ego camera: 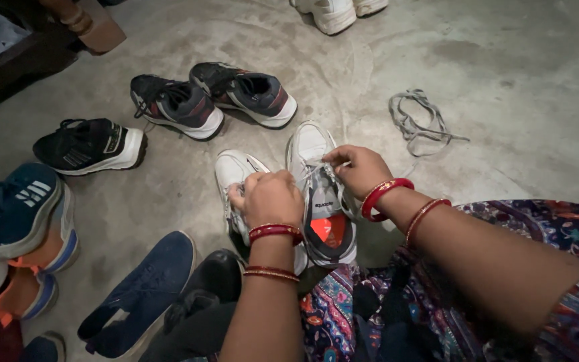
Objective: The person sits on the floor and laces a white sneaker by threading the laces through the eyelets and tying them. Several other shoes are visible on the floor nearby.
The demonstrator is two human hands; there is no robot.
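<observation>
A pair of white sneakers stands on the concrete floor in front of me. My left hand is closed on the lace over the left white sneaker. My right hand pinches the lace at the tongue of the right white sneaker, whose inside shows an orange insole. Both wrists wear red bangles. A loose grey lace lies on the floor to the right, apart from both hands.
Two dark grey sneakers sit beyond the white pair. A black sneaker and blue-orange shoes lie at left, a navy shoe and black shoe near my knee. White shoes at top. Patterned cloth covers my lap.
</observation>
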